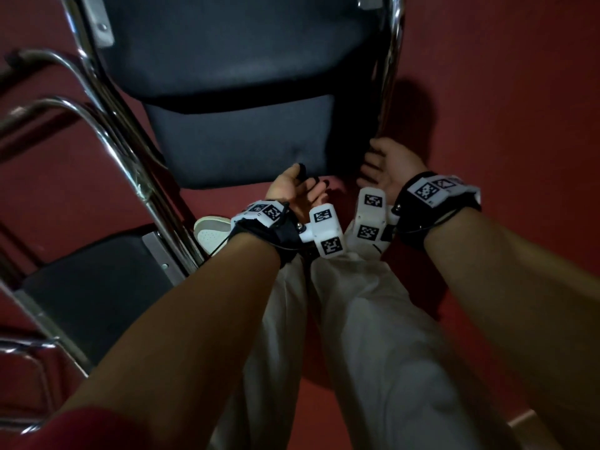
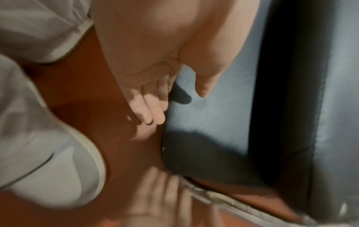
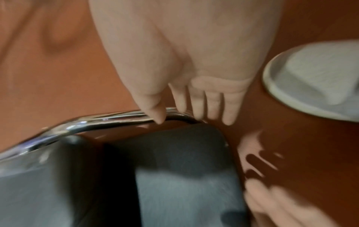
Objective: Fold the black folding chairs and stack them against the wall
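A black folding chair (image 1: 240,141) stands before me with its padded backrest (image 2: 209,115) nearest and the seat (image 1: 227,43) behind it. My left hand (image 1: 310,177) is open at the backrest's lower edge; in the left wrist view the left hand (image 2: 178,107) has its thumb over the pad and straight fingers along its rim. My right hand (image 1: 371,160) is open at the chair's right chrome tube (image 1: 389,76). In the right wrist view the right hand (image 3: 194,119) touches the tube (image 3: 87,124) with its thumb, fingers straight behind it.
Other chairs stand at the left: chrome frames (image 1: 97,125) and a black seat (image 1: 91,287). The floor (image 1: 503,125) is red. My light trousers (image 1: 357,319) and a white shoe (image 1: 211,235) are just below the hands.
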A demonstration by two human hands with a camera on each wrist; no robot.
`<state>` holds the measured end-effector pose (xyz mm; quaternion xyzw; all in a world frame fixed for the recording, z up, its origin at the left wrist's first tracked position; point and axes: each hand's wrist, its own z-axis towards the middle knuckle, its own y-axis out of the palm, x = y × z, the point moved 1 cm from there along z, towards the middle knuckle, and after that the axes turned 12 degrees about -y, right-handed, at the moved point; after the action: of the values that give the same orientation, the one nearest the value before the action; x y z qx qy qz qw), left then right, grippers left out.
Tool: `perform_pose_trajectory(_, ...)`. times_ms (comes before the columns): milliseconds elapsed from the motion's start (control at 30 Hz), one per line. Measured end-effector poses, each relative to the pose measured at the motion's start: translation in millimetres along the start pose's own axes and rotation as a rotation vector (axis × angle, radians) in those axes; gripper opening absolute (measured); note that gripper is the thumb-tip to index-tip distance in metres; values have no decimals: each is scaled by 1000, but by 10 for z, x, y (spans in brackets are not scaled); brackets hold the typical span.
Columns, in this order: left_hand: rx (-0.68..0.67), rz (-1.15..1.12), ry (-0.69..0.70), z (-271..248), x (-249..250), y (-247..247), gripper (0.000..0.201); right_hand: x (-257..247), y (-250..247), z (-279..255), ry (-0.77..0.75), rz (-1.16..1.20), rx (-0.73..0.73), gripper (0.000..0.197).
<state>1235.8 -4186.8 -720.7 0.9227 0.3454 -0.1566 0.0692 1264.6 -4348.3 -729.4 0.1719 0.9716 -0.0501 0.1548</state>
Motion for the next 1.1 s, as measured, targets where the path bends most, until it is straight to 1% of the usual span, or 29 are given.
perform_pose_trajectory(100, -16, -3, 19, -377, -23, 3, 49, -79, 47, -327, 11, 34, -5, 47)
perform_pose_trajectory(200, -8, 27, 68, -902, -25, 20, 46, -298, 195, -767, 3, 89, 1, 42)
perform_pose_trajectory(233, 3, 33, 79, -1055, -10, 12, 42, -374, 254, -909, 3, 100, -7, 37)
perform_pose_trajectory(300, 28, 35, 105, -1437, 68, -14, 25, -584, 413, -1254, -6, 110, -35, 23)
perform_pose_trajectory(333, 37, 37, 123, -1635, 107, -30, 22, -687, 485, -1435, -12, 112, -49, 18)
perform_pose_trajectory(400, 38, 42, 163, -2107, 182, -55, 22, -924, 641, -1831, -16, 113, -76, 12)
perform_pose_trajectory(500, 26, 42, 232, -2953, 278, -98, 21, -1323, 919, -2521, -50, 115, -126, 13)
perform_pose_trajectory(600, 5, 47, 337, -3871, 416, -167, 19, -1744, 1307, -3242, -107, 88, -183, 13)
perform_pose_trajectory(667, 0, 37, 408, -4507, 502, -278, 17, -2004, 1642, -3779, -129, 76, -247, 12)
perform_pose_trajectory(800, 11, -18, 575, -5699, 675, -605, 16, -2385, 2381, -4755, -196, 39, -365, 13)
perform_pose_trajectory(900, 27, -113, 688, -6461, 704, -1009, 14, -2472, 2836, -5422, -241, -48, -409, 10)
perform_pose_trajectory(1033, -23, -271, 742, -7306, 620, -1704, 13, -2495, 3392, -6257, -263, -102, -514, 5)
perform_pose_trajectory(1100, -32, -333, 782, -7650, 568, -2007, 12, -2517, 3637, -6591, -284, -103, -547, 8)
